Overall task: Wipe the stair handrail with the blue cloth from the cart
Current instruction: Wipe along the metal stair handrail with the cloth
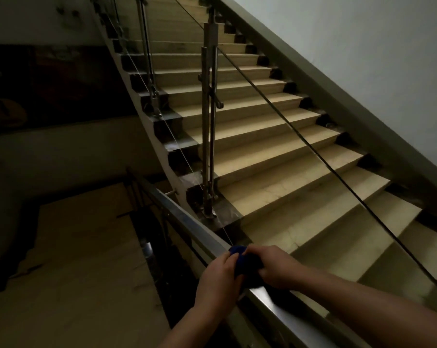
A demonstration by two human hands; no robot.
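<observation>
On the near stretch of the metal handrail [187, 219]: blue cloth [240, 258], bunched, pressed to the rail top. Left hand [218, 280] and right hand [270, 266], fingers curled tight on the cloth from either side. Beyond, right: tan stairs [275, 156] rising far; steel baluster post [210, 126] at their edge.

There are two hands, a left hand [218, 277] and a right hand [272, 268], both at about 6 o'clock. There is one blue cloth [241, 257], bunched between them. There is one handrail [187, 219] under the hands, running up toward 10 o'clock. Three metal posts [210, 126] stand along the stairs, toward 12 o'clock. One flight of steps [275, 151] climbs toward 12 o'clock, and one goes down at 8 o'clock.
</observation>
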